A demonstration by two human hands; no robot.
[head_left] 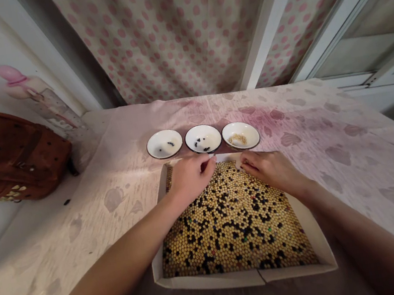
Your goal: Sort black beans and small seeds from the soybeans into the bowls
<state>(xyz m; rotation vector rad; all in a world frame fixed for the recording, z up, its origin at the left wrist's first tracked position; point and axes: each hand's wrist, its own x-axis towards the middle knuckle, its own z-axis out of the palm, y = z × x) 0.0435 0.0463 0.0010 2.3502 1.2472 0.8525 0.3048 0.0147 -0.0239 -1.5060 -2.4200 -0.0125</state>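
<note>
Reaching over a shallow cardboard tray (pixel 249 276) of soybeans (pixel 233 254) and black beans (pixel 247 231), the left hand (pixel 190 178) and right hand (pixel 271 170) met at its 12 o'clock edge, fingers drawn together, any held bean hidden. Three white bowls (pixel 203 139) of small bean lots sat within easy reach beyond. A brown backpack (pixel 9 153) lay at 10 o'clock on the cloth-covered worktop (pixel 334 154), before a polka-dot curtain (pixel 170 31).

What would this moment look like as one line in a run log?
left hand: at far edge of cardboard tray | right hand: fingers at mixed beans | three white bowls: few beans each
</note>
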